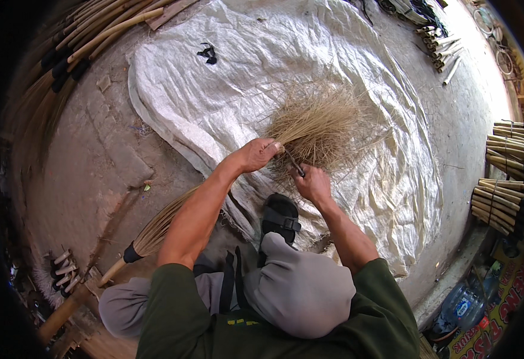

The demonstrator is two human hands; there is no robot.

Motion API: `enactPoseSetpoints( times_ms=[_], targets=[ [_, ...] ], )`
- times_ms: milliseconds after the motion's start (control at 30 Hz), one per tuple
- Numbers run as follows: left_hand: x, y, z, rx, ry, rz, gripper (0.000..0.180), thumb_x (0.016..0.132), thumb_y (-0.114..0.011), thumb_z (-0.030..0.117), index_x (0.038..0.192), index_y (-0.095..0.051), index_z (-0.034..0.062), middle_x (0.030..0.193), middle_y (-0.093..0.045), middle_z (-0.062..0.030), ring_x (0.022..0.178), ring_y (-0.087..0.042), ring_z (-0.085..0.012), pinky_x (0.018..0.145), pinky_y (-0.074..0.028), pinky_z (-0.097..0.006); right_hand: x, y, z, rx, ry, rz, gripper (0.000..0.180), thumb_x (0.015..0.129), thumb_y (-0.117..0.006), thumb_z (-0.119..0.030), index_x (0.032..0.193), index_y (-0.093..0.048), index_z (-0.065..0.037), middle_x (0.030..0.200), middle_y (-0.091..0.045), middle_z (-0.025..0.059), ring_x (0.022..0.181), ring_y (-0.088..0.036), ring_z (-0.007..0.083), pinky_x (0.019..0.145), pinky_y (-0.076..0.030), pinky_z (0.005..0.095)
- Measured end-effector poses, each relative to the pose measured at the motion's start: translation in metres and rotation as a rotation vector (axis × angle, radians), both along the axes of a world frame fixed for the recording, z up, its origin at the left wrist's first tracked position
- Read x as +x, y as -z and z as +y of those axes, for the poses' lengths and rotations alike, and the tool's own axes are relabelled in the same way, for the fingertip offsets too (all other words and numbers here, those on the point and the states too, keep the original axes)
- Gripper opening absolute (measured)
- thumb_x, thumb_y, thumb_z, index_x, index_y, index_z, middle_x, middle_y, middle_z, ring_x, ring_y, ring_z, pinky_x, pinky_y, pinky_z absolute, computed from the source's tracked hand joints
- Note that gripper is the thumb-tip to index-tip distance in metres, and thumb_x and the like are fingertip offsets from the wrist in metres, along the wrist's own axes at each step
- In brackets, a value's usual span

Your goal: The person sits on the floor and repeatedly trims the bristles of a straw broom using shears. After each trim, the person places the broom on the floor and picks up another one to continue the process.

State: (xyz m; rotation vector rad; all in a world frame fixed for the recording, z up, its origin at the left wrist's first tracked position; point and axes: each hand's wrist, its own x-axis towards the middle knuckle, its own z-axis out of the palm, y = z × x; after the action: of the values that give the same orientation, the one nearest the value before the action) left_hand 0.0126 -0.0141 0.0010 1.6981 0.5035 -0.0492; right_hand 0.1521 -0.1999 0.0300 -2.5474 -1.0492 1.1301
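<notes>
A fan of dry tan broom fibres lies on a white woven plastic sheet spread over the ground. My left hand grips the gathered base of the fibre bundle. My right hand holds a thin dark tool whose tip points into the base of the bundle, just beside my left hand. My sandalled foot rests on the sheet right under both hands, and my bent knees in grey trousers are below it.
A finished broom with a wooden handle lies at my left on the concrete. More brooms are stacked at the upper left and at the right edge. Short sticks lie at the top right. A plastic bottle sits lower right.
</notes>
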Motion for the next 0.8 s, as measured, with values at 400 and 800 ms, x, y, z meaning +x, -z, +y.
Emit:
enactPoseSetpoints(
  times_ms=[400,800],
  targets=[
    [0.002,0.003,-0.006,-0.059,0.008,0.059,0.043,0.109,-0.048,0.039,0.105,-0.067,0.0006,0.071,-0.047,0.0031,0.072,-0.041,-0.0090,0.065,-0.040,-0.030,0.001,-0.012,0.002,0.063,-0.132,-0.031,0.062,0.095,-0.053,-0.066,0.104,-0.067,-0.006,0.094,-0.073,0.0249,0.099,-0.069,0.0435,0.093,-0.047,0.0573],
    [0.000,-0.002,0.004,-0.136,-0.024,0.127,0.043,0.108,-0.048,0.042,0.101,-0.065,0.0036,0.077,-0.052,0.0004,0.073,-0.044,-0.0098,0.064,-0.041,-0.032,0.000,0.010,-0.009,-0.006,0.032,0.081,0.059,0.094,-0.057,-0.064,0.102,-0.067,-0.007,0.084,-0.071,0.0244,0.094,-0.068,0.0472,0.084,-0.050,0.0549]
  ],
)
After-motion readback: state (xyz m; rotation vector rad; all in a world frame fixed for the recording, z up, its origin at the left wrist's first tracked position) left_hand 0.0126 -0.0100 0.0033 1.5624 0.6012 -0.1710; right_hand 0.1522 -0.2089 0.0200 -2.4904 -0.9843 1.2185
